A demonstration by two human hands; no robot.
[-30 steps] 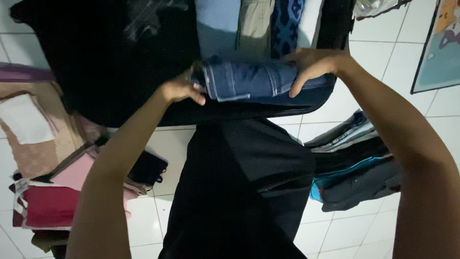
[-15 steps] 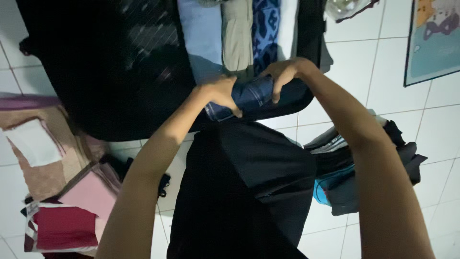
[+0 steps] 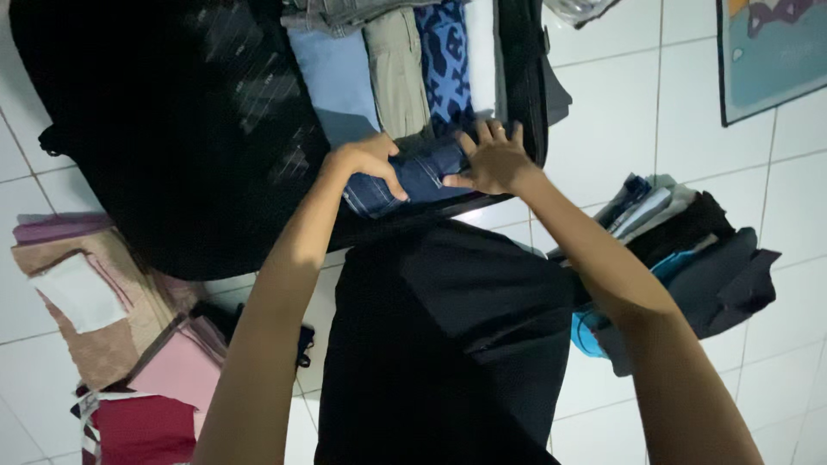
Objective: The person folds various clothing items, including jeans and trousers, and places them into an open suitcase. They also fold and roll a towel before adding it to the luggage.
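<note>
Now my left hand (image 3: 369, 161) curls over the rolled jeans (image 3: 412, 178), gripping one end, while my right hand (image 3: 491, 162) lies open, fingers spread, pressing the other end down. The jeans sit at the suitcase's (image 3: 172, 155) near edge, below a row of folded clothes (image 3: 392, 73). Compared with half a second ago, my right hand has flattened out.

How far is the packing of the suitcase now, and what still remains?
Done: four folded garments lie side by side in the black suitcase. In hand: the left hand and right hand press rolled blue jeans in at the near edge. Left: piles on the floor, pink and red on one side, dark clothes on the other.
</note>
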